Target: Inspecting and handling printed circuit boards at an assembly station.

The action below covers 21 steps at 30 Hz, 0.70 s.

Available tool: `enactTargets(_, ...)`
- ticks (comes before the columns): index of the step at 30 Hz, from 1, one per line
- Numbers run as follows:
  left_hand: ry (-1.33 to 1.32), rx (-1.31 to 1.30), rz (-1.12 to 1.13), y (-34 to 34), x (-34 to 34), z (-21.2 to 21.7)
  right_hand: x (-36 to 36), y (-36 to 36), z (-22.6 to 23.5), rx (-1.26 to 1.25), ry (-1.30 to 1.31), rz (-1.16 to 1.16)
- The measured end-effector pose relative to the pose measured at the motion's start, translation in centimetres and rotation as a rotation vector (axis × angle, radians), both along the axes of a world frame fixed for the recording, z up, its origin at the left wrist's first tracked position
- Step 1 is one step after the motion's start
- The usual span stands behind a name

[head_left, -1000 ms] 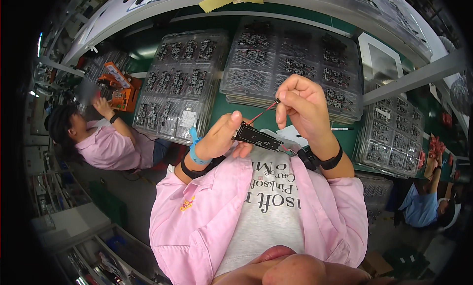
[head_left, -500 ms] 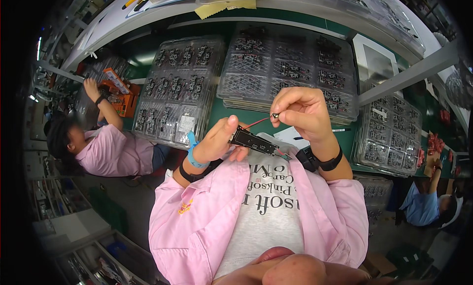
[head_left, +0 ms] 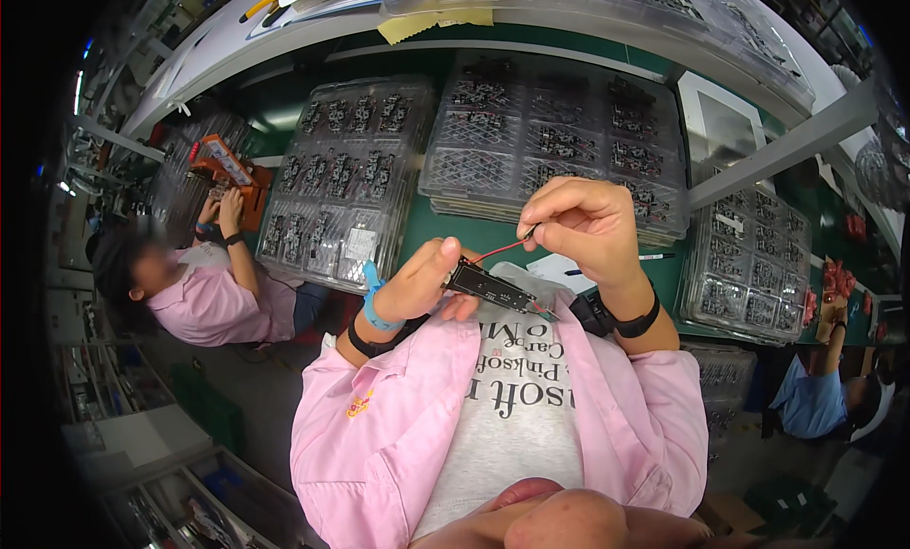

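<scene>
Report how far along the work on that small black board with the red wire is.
Done: the left hand already grips the black circuit board. In hand: the right hand pinches the free end of the red wire above it. Left, judging by the scene: the clear trays of parts on the green bench hold many more pieces.

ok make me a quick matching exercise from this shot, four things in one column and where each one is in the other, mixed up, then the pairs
Things
1. black circuit board
2. red wire
3. blue wristband
4. yellow tape

Places
A. on the left wrist, beside a black band
B. on the edge of the white shelf above the bench
C. held in the left hand
D. running from the board up to the pinching fingers of the right hand

Pairs: 1-C, 2-D, 3-A, 4-B
</scene>
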State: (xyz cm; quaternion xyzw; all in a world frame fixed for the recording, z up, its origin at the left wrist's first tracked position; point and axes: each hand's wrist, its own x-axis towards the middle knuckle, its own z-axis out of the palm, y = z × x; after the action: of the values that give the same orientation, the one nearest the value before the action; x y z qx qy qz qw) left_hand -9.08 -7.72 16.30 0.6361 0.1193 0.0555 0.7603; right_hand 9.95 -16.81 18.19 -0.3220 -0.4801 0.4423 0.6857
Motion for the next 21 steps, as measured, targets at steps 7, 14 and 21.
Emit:
enactTargets(7, -0.070, 0.030, 0.113, 0.1, -0.4, -0.2, 0.1, 0.7, -0.7, -0.062, 0.011, -0.009)
enactTargets(14, -0.214, -0.109, 0.384, 0.1, -0.1, -0.5, -0.1, -0.7, -0.3, -0.120, -0.309, 0.079)
enactTargets(21, -0.260, -0.131, 0.347, 0.0, -0.2, -0.6, 0.0, -0.1, -1.5, -0.445, 0.159, 0.342)
